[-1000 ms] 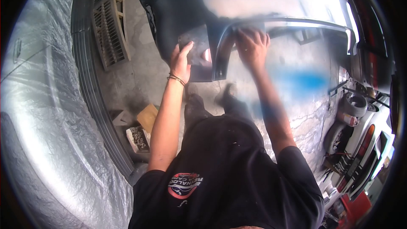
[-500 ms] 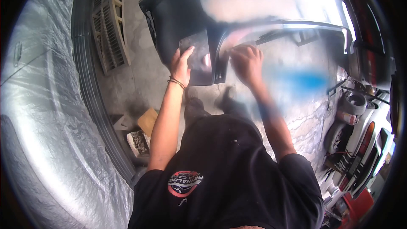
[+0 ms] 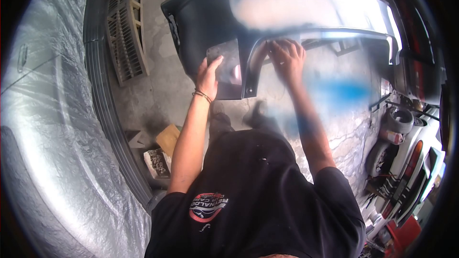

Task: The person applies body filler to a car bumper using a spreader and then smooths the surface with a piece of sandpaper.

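A car bumper (image 3: 201, 28), dark at its left end with pale patches along the middle, stretches across the top of the head view. My left hand (image 3: 208, 77) grips its near left end, thumb lying over a greyish rectangular area (image 3: 224, 59) on the surface. Fingers of my right hand (image 3: 288, 62) are bent and pressed together at the inner edge of the curved cut-out. Whatever those fingers may hold is hidden.
Plastic sheeting (image 3: 62, 129) covers a large shape on the left, beside a long ribbed dark strip (image 3: 103, 71). A slatted grille (image 3: 125, 38) lies on the concrete floor. Blue overspray (image 3: 346, 91) marks the floor. Wheels (image 3: 399, 119) and a red object (image 3: 404, 234) stand at right.
My right hand has moved up and slightly right along the cut-out's edge. My left hand keeps its hold, and the bumper appears shifted slightly right and down in view.
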`<state>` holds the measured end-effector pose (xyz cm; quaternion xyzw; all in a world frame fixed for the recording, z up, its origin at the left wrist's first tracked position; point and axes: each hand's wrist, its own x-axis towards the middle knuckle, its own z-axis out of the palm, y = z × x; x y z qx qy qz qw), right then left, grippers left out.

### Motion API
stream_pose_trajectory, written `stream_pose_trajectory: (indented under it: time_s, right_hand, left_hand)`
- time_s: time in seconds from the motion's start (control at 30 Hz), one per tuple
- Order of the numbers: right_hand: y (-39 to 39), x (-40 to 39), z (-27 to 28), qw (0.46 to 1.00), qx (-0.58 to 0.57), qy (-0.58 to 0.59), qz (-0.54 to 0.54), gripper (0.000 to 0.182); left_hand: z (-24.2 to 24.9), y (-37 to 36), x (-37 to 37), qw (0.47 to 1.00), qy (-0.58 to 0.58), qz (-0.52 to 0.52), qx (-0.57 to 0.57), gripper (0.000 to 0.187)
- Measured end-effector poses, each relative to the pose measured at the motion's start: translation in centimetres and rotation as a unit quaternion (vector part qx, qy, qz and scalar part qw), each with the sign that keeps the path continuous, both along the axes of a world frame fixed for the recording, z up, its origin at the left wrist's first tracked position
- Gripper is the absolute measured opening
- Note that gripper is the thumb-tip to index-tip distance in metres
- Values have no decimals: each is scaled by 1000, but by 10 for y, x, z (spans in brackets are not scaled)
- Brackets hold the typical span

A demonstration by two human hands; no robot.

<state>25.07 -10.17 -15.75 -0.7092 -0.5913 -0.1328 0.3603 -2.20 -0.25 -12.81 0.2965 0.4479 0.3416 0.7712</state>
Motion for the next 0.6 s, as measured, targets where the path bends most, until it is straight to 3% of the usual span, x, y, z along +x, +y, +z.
stream_pose_trajectory:
  time_s: [0.23, 0.33, 0.4, 0.47, 0.5, 0.53, 0.6]
  right_hand:
    - [-29, 11, -36, 997, -69, 3, 37, 35]
    - [-53, 11, -28, 995, -82, -17, 56, 37]
    - [-73, 4, -17, 992, -24, 84, 89, 41]
    - [-88, -20, 23, 991, -38, 113, 64, 36]
    - [-95, -33, 58, 944, -86, 309, 70, 38]
    - [-103, -46, 84, 858, -131, 492, 73, 39]
    - [-119, -67, 109, 837, -122, 521, 116, 40]
  left_hand:
    - [8, -2, 3, 1000, 9, -18, 2, 32]
    - [-15, 3, -2, 999, 53, -2, -4, 35]
    - [-7, 0, -1, 1000, 13, -6, 2, 37]
    - [0, -13, -2, 1000, -24, -11, 5, 39]
    - [6, -24, 4, 998, -55, -12, -5, 40]
    - [13, -36, 10, 996, -85, -15, -16, 41]
    - [26, -55, 26, 995, -85, -37, -36, 45]
